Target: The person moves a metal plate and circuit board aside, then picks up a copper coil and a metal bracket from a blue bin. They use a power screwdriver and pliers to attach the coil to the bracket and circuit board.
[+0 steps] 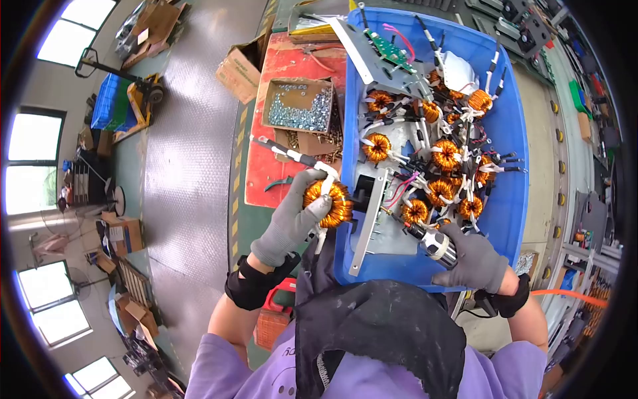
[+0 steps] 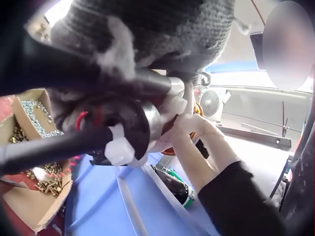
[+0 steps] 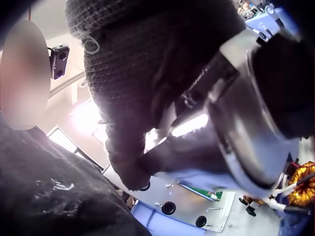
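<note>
My left hand (image 1: 287,223), in a grey glove, holds a toroidal coil (image 1: 337,207) wound with copper wire, thumb across its near face. White and black leads (image 1: 302,158) run out from the coil toward the upper left. A metal panel (image 1: 367,229) stands on edge right beside the coil, with several studs along its right side. My right hand (image 1: 475,259), also gloved, grips a power screwdriver (image 1: 438,248) whose tip points up and left at the panel. In the right wrist view the driver's body (image 3: 241,123) fills much of the picture; the glove hides part of it.
A blue bin (image 1: 522,199) holds several more coils (image 1: 446,155) and a metal plate with a green circuit board (image 1: 389,52). On the red table (image 1: 259,179) stand a cardboard box (image 1: 299,90) of small metal hardware and pliers (image 1: 278,183). An orange hose (image 1: 571,296) runs at the right.
</note>
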`<state>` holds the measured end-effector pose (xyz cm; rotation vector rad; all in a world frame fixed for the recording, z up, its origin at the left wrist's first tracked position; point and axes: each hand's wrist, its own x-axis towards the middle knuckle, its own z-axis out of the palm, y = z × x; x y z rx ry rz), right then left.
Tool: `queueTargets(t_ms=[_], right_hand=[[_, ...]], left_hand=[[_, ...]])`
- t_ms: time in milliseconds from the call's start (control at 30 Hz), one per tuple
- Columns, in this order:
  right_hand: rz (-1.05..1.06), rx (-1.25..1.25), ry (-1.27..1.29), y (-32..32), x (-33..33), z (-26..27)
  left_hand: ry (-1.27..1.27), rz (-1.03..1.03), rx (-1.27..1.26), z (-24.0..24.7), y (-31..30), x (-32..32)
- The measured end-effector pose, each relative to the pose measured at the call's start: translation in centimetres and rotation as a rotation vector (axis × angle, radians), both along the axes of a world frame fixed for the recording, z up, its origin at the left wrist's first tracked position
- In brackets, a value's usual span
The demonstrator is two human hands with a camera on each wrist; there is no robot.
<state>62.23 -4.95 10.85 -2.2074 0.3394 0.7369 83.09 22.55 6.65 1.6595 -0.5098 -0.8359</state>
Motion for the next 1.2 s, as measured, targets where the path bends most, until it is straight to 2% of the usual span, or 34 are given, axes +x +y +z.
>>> queueTargets(t_ms=[167, 233, 300, 367, 400, 500, 567, 633, 767, 833, 1200], right_hand=[[0.052, -0.080, 0.075, 0.9, 1.3, 0.2], [0.035, -0.147, -0.077, 1.4, 1.4, -0.2], [0.054, -0.220, -0.056, 2.0, 1.7, -0.7], [0.094, -0.345, -0.250, 2.1, 1.6, -1.5], [0.083, -0.386, -0.207, 2.2, 1.8, -1.3], [0.108, -0.438, -0.205, 2.5, 2.2, -0.8], [0.124, -0.457, -0.213, 2.8, 2.5, -0.3], [0.146, -0.506, -0.206, 2.9, 2.7, 0.0], [0.184, -0.529, -0.274, 2.4, 1.8, -0.4], [0.241, -0.588, -0.303, 2.3, 1.8, -0.5], [0.262, -0.549, -0.288, 2.2, 3.0, 0.2]], left_hand=[[-0.124, -0.051, -0.065, -1.9, 1.0, -0.1], [-0.064, -0.025, -0.017, -1.8, 1.2, -0.2], [-0.039, -0.020, 0.027, -1.5, 1.2, -0.2], [0.082, -0.032, 0.085, -0.5, 1.0, 0.0], [0.043, -0.085, 0.102, -0.3, 1.1, 0.3], [-0.036, -0.021, -0.060, -1.9, 0.6, -0.1], [-0.075, 0.000, -0.077, -2.2, 0.5, 0.0], [-0.094, -0.092, 0.043, -1.4, 0.7, 0.3], [-0.109, -0.147, 0.081, -1.0, 1.1, 0.1], [-0.137, -0.084, 0.089, -1.3, 1.2, -0.6], [-0.146, -0.111, 0.059, -1.3, 1.3, -1.3]])
